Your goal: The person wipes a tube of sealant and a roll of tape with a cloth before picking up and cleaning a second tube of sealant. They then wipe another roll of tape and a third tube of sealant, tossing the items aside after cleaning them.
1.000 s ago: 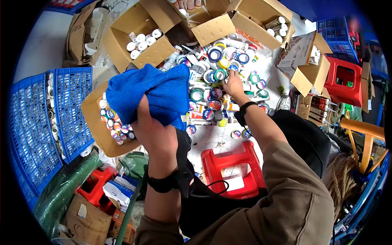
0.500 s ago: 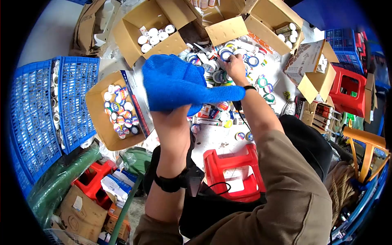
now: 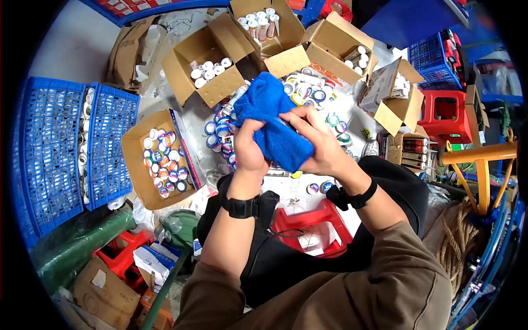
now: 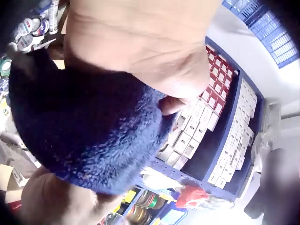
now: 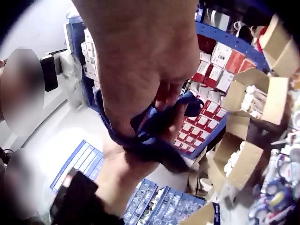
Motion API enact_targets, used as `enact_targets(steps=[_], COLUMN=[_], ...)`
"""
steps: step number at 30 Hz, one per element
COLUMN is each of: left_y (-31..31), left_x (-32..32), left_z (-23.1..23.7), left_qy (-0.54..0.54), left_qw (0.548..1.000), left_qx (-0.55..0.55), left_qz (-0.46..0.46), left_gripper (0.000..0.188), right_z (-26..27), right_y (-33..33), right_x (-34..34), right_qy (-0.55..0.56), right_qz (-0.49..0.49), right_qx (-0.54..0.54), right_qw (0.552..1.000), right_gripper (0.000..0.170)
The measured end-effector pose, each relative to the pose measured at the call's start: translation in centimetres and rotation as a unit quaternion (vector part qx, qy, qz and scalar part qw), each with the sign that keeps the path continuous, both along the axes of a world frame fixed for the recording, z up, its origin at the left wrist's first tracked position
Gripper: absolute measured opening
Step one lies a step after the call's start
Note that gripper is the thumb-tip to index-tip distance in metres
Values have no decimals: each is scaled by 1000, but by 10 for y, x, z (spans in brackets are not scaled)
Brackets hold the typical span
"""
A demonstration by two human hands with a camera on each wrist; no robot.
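A blue towel (image 3: 278, 129) is bunched up between my two hands above the floor. My left hand (image 3: 251, 147) grips its left side, thumb along the fold. On the other side my right hand (image 3: 323, 144) presses and pinches the cloth with bent fingers. Anything inside the folds is hidden. Beneath and behind the towel lies a loose pile of tape rolls (image 3: 318, 95) with blue, green and yellow rims. In the left wrist view the towel (image 4: 122, 145) hangs dark between both hands; in the right wrist view it (image 5: 154, 136) wraps around the fingers.
An open carton (image 3: 135, 179) of tape rolls stands at left, beside blue crates (image 3: 113, 143). More cartons (image 3: 220, 91) with white-capped tubes line the far side. A red stool (image 3: 335, 242) is between my knees, another red stool (image 3: 448, 115) at right near an orange frame (image 3: 481, 154).
My right hand has come back from the pile of tape rolls to the towel. My left hand has moved right with the towel, and both hands now meet on it.
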State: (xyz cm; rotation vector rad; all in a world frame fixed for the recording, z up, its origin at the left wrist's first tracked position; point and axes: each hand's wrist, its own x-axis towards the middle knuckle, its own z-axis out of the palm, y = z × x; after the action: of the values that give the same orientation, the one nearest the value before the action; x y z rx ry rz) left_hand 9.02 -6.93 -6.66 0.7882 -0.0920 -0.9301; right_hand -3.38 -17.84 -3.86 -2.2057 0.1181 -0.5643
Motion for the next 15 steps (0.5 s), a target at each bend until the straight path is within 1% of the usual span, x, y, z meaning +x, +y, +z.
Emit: enact_targets(steps=[2, 3, 4, 5, 6, 7, 8, 9, 10, 11, 13, 14, 15], left_y=[5, 7, 7, 6, 9, 12, 14, 15, 17, 19, 21, 24, 24], left_x=[0, -4, -9, -13, -13, -12, -11, -10, -9, -10, -13, -18, -21], left_z=[2, 4, 6, 10, 15, 15, 13, 11, 9, 11, 15, 24, 30], left_qy=[85, 84, 37, -10, -50, -50, -143, -235, -198, -198, -153, -109, -57], left_qw=[996, 996, 999, 997, 994, 995, 981, 955, 962, 963, 987, 993, 985], left_qx=[16, 13, 25, 35, 46, 43, 95, 145, 160, 159, 40, -47, -153], left_qz=[-15, -16, 25, 67, 81, 80, 93, 106, 94, 96, 40, 10, -52], left_gripper=[44, 44, 40, 36, 43, 43, 44, 44, 51, 51, 54, 60, 60], right_z=[8, 12, 19, 22, 30, 39, 37, 37, 40, 45, 55, 54, 47], right_y=[5, 7, 8, 11, 9, 8, 6, 5, 6, 9, 20, 25, 26], right_x=[-8, -12, -15, -17, -21, -24, -26, -29, -32, -33, -29, -23, -20], right_qy=[4, 10, 5, 14, 19, 25, -12, -31, -27, -22, 33, 28, 33], right_qz=[-10, -22, -58, -110, -160, -209, -236, -244, -235, -225, -184, -196, -198], right_qx=[-9, -15, -43, -36, -37, -35, 10, 33, 20, 8, -106, -152, -175], right_qw=[1000, 1000, 997, 993, 986, 977, 972, 969, 972, 974, 977, 968, 964], right_gripper=[73, 74, 74, 74, 73, 73, 73, 72, 72, 71, 72, 70, 72])
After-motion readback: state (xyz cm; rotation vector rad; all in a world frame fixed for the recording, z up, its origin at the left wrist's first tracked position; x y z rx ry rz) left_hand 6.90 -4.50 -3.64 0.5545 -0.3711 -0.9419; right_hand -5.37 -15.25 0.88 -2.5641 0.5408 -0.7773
